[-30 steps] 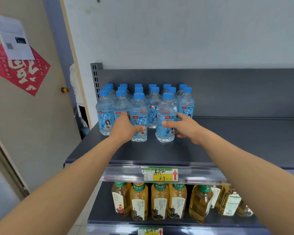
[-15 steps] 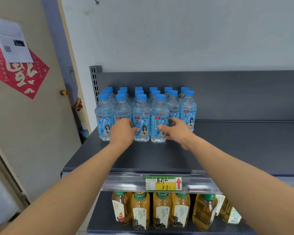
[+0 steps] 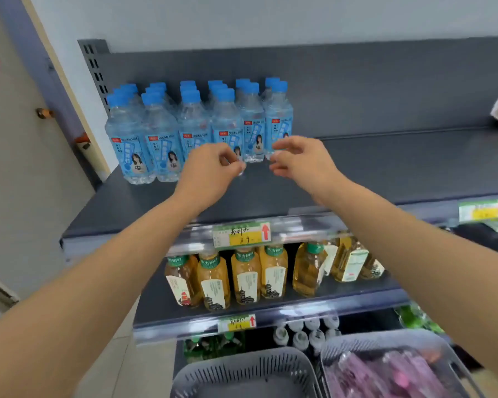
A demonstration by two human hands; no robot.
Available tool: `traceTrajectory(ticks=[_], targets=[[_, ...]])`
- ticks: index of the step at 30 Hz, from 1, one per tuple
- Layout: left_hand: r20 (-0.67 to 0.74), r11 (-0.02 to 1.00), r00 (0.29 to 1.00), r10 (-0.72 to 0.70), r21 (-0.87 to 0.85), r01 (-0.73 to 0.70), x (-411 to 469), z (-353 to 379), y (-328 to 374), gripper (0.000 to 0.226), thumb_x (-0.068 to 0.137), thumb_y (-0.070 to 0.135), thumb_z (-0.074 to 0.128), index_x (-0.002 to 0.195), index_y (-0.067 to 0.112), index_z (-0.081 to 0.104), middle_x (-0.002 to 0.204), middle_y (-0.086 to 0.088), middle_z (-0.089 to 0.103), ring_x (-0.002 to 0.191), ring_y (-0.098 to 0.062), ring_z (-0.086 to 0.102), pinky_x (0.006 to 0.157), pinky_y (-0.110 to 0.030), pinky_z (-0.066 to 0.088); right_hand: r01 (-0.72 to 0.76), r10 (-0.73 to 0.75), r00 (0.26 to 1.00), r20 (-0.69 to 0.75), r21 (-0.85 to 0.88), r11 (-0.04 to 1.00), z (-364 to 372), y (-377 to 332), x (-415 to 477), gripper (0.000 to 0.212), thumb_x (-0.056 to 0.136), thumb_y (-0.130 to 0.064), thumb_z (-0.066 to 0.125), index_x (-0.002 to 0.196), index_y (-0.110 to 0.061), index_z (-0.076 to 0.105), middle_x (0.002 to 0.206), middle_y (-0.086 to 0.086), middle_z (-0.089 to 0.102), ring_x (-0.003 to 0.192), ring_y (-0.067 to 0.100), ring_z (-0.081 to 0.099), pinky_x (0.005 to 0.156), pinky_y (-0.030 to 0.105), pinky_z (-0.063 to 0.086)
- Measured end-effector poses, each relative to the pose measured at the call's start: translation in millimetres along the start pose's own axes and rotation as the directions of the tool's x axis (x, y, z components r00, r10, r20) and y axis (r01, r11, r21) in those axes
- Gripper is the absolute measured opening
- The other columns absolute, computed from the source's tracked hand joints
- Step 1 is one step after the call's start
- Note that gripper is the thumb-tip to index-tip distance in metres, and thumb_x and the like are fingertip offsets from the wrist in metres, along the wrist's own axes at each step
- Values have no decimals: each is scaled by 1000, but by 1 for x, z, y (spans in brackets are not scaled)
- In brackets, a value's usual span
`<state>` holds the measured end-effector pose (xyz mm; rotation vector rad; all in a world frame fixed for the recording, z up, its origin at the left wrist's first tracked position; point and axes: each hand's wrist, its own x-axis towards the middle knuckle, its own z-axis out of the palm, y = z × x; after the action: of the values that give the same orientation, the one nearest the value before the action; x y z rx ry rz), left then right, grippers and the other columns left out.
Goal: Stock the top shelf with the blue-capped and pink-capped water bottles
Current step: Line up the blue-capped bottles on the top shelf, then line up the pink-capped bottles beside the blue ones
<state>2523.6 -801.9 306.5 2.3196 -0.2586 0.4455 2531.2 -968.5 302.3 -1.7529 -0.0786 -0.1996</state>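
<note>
At the left edge of the frame stands a beige door with a small brass knob [image 3: 43,112]. To its right, in the upper centre-left, the clear plastic water bottles with blue caps [image 3: 196,124] stand upright in tight rows on the left part of the dark grey top shelf [image 3: 385,168].

The left hand [image 3: 210,170] is in front of the lower part of a front-row bottle, with its fingers curled toward the thumb; whether it touches the bottle I cannot tell. Just beside it the right hand [image 3: 302,162] has loosely bent fingers, apart from the thumb, and holds nothing.

Below, on the shelf edge, is a green-and-yellow price tag [image 3: 242,235], and under it amber tea bottles with green caps [image 3: 245,277]. At the bottom stands a grey plastic basket [image 3: 242,372], and at the lower right a second grey basket [image 3: 337,357] with blurred pink items [image 3: 385,372].
</note>
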Motion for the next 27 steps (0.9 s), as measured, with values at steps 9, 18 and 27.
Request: traceTrajectory(ticks=[9, 18, 27], targets=[[420, 973, 879, 226, -57, -223, -95, 100, 82, 15, 82, 30, 67, 85, 16, 67, 75, 1, 66, 67, -14, 60, 66, -29, 48, -42, 34, 997, -72, -104, 994, -107, 53, -122, 18, 90, 0, 51, 89, -13, 62, 75, 5, 63, 69, 18, 61, 72, 28, 57], [785, 996, 617, 53, -1, -84, -161, 247, 109, 15, 85, 21, 65, 95, 9, 68, 75, 9, 57, 63, -10, 57, 63, -22, 46, -360, 376, 927, -12, -317, 877, -216, 178, -191, 13, 90, 0, 53, 98, -2, 63, 70, 5, 61, 64, 19, 57, 73, 34, 54], [854, 983, 491, -169, 180, 24, -224, 382, 78, 23, 87, 9, 61, 107, 0, 63, 117, -13, 61, 109, -26, 55, 79, -23, 38, -470, 651, 756, 73, -632, 616, -284, 305, -213, 21, 88, -4, 52, 98, 7, 67, 98, 22, 66, 85, 26, 58, 80, 35, 48]])
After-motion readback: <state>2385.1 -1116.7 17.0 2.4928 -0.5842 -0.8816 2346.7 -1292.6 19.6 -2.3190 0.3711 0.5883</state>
